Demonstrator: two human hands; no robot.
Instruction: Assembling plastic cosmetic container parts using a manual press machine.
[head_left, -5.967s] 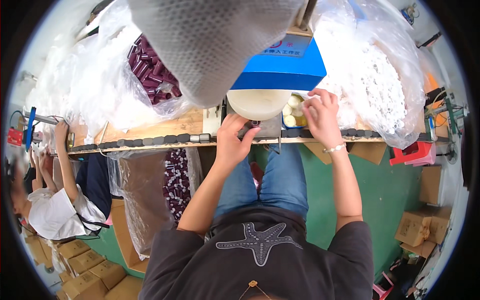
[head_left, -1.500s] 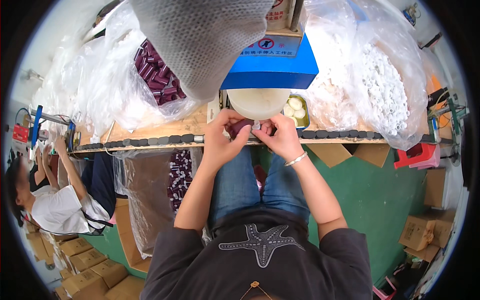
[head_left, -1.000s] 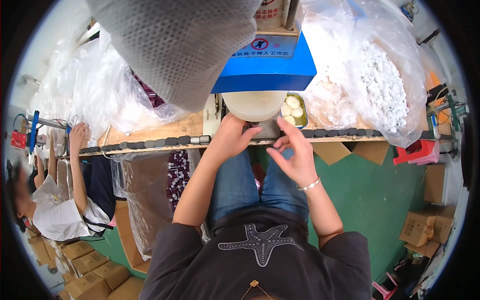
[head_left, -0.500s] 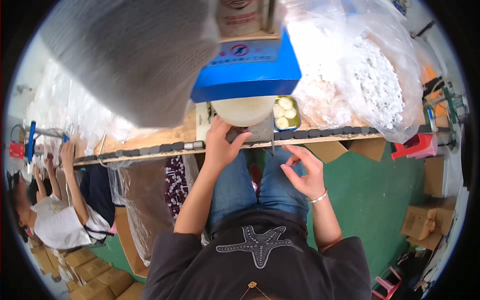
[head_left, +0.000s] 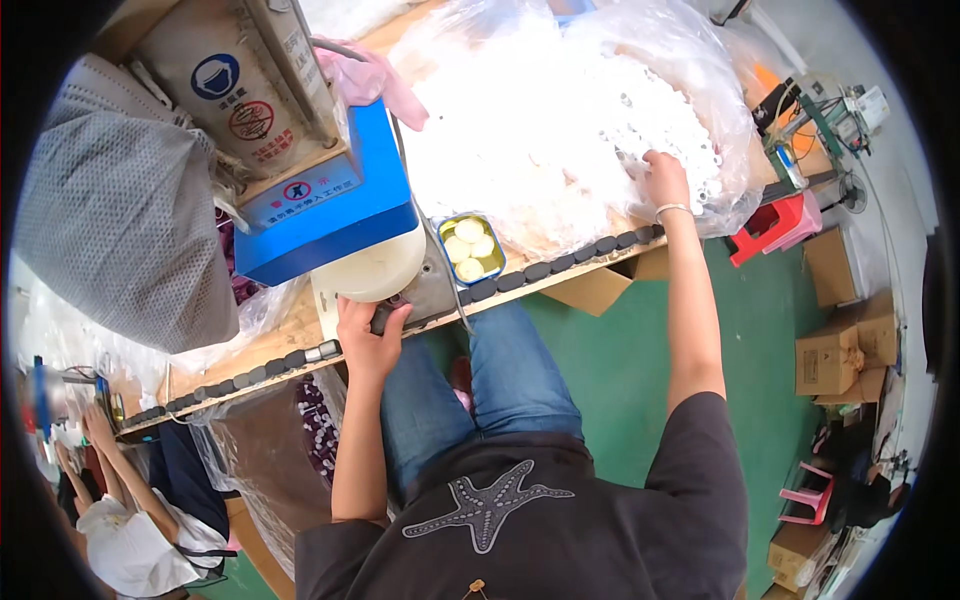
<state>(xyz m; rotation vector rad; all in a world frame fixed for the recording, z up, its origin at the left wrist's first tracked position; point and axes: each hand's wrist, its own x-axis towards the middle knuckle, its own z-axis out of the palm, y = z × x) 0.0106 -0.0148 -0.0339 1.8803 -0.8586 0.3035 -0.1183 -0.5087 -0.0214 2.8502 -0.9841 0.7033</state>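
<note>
My left hand (head_left: pixel 366 340) is at the front of a bench machine, just below its cream round guard (head_left: pixel 372 268). Its thumb and fingers curl about a small dark piece (head_left: pixel 381 319) on the metal base (head_left: pixel 430 292); the fingertips are partly hidden. Out to the right, my right hand (head_left: pixel 667 183) reaches into a clear plastic bag (head_left: pixel 745 120) heaped with small white plastic parts (head_left: pixel 690 135). Its fingers are drawn together among the parts, and what they hold is too small to make out. A bracelet is on that wrist.
Above the guard rises a blue machine housing (head_left: pixel 330 220), with grey cloth (head_left: pixel 120 220) hanging at its left. A blue-rimmed tin (head_left: pixel 470 248) of pale round pieces stands beside the base. Dark padding (head_left: pixel 540 271) lines the table edge. Another person (head_left: pixel 150 535) works at far left.
My right hand has gone from above my lap to the bag of white parts. The view has turned rightward, while my left hand stays at the machine base.
</note>
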